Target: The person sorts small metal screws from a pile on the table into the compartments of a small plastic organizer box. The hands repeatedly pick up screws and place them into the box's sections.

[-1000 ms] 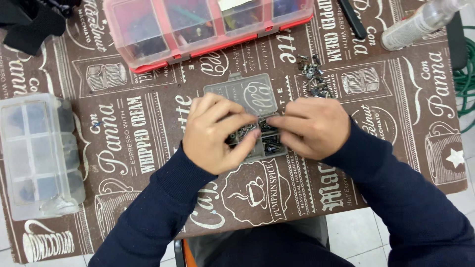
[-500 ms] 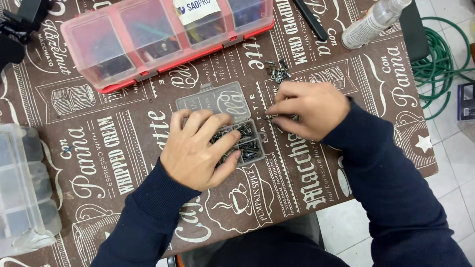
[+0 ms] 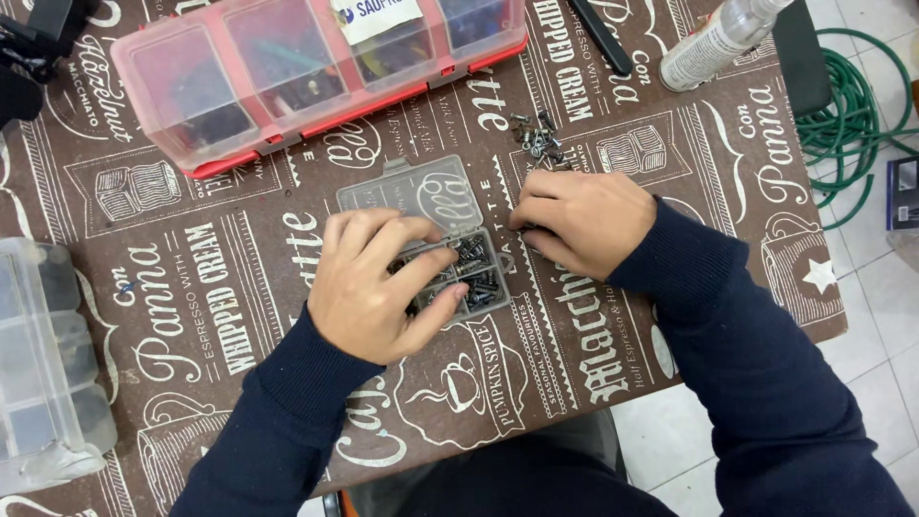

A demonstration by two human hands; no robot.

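Resting over the small clear screw box [image 3: 474, 273], the left hand [image 3: 369, 287] spreads its fingers loosely across the compartments, clamping nothing. Just right of that box, the right hand [image 3: 584, 220] curls knuckles-up on the tablecloth [image 3: 191, 287]; what it pinches cannot be told. Loose screws [image 3: 536, 134] lie just beyond the box, the red organizer case [image 3: 306, 67] farther back.

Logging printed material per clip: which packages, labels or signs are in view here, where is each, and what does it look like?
Paper label: inside the red organiser box at the table's far edge; white rectangle, blue print.
Bottle label: around the clear plastic bottle lying far right; white, small dark print.
Tablecloth: covers the table; brown, white café-style lettering and drawings.
Boxed item: floor, right edge; dark blue, mostly cropped.
No screens.
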